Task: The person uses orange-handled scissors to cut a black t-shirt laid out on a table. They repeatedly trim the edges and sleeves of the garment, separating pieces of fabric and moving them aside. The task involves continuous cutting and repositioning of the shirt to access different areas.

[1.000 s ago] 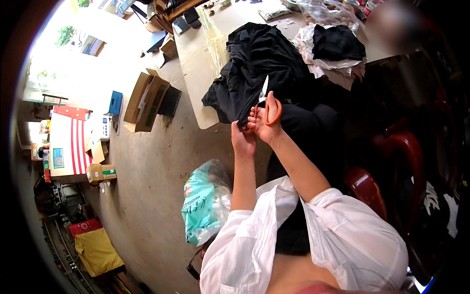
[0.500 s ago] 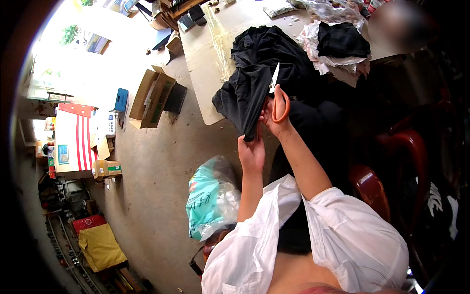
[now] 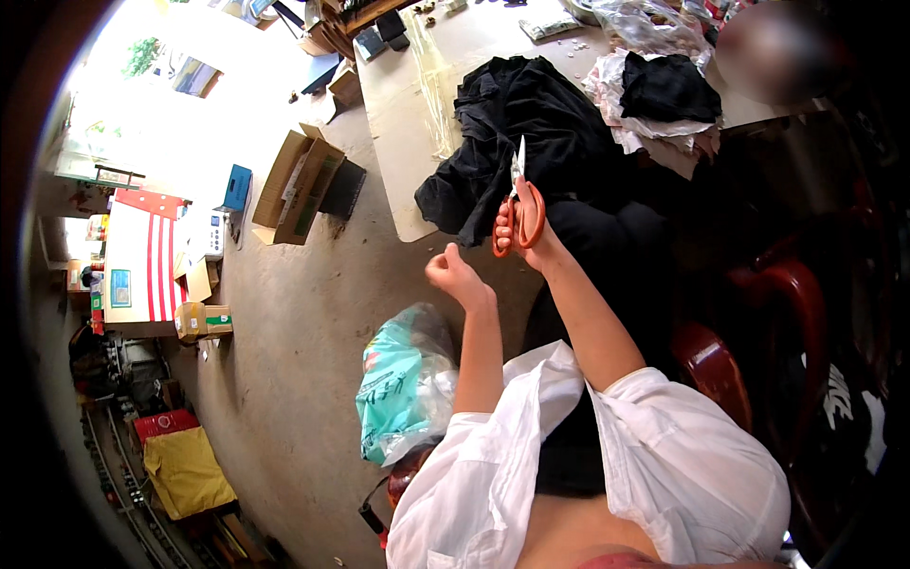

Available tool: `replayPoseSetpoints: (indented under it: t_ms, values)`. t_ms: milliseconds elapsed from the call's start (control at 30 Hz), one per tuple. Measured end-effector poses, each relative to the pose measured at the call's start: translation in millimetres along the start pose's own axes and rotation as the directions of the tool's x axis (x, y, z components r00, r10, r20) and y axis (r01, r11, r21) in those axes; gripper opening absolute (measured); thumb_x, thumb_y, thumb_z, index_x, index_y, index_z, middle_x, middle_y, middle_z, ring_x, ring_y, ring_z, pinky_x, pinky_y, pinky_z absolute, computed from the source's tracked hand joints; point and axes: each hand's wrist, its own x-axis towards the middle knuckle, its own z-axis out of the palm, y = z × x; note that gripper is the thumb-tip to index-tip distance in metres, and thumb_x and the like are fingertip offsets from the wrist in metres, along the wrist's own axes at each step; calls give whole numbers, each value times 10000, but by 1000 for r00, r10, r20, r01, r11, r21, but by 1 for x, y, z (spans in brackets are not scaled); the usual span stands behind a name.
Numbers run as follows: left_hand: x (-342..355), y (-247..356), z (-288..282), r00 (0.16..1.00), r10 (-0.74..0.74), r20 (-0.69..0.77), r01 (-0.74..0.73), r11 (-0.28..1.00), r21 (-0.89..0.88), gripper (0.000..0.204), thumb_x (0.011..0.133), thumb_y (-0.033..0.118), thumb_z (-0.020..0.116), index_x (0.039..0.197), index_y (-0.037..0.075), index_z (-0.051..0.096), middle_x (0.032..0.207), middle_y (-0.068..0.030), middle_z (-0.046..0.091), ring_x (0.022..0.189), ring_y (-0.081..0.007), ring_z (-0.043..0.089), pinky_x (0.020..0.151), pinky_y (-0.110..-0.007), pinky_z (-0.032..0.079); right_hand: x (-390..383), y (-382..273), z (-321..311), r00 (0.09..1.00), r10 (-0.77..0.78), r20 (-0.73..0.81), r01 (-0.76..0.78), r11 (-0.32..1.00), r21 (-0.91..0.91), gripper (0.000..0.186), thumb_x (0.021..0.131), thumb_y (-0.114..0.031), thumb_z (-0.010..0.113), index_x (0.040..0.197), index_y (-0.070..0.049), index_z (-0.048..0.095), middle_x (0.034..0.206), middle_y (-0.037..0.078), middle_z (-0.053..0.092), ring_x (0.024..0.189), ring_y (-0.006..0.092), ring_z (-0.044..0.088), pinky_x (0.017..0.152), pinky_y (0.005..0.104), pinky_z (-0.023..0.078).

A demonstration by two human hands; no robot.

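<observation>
While gripping the orange-handled scissors (image 3: pixel 542 214) in the right hand (image 3: pixel 527 229), held them before the near edge of the table (image 3: pixel 398 185), with the blades pointing toward its far side, probably to leave the tips clear of the wrist. Had the right thumb at one loop and the fingers curled round the other, closed about the handles, presumably for working both with a single hand. Could not tell the exact gap between the blades.

Folded the left hand (image 3: pixel 457 277) loosely off the table's near corner, just beside the hanging end of the black cloth (image 3: pixel 493 133) but apparently apart from it, with the fingers curled in and the thumb laid close. Could not make out any scrap inside that curl. Had the black cloth bunched on the table's near end, with a narrow end hanging past the edge, likely for easy reach with both hands.

Saw a yellowish film strip (image 3: pixel 433 85) along the table's left side, perhaps set out of the cloth's way, and on the right side pale crumpled layers (image 3: pixel 607 90) under a small black piece (image 3: pixel 670 87), seemingly stacked to save room. Noticed a turquoise bag (image 3: pixel 393 389) on the body's side of the table, apparently placed low within reach.
</observation>
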Motion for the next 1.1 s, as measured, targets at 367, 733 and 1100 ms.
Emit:
replayPoseSetpoints:
  t_ms: [367,733,1100]
  values:
    - [44,17,97,513,175,840,-485,867,116,265,744,12,655,987,-24,555,887,-147,622,816,-269,630,772,-331,502,-12,7,-2,990,-127,58,138,957,-254,531,867,-665,460,757,-146,451,604,-30,400,481,83,432,452,223,376]
    - [64,-24,115,580,377,722,-653,745,137,97,743,69,648,792,-13,631,785,-126,596,695,-299,598,653,-349,485,-12,16,-6,1000,-20,2,20,980,-199,589,802,-726,500,728,-145,443,629,-18,430,520,100,454,492,227,417]
    - [54,-14,116,537,389,748,-683,721,116,250,741,160,717,936,58,598,826,-90,614,728,-280,623,673,-354,504,-4,18,-4,988,-133,-76,115,971,-208,603,781,-725,536,743,-131,434,613,-6,423,492,88,439,453,210,396]
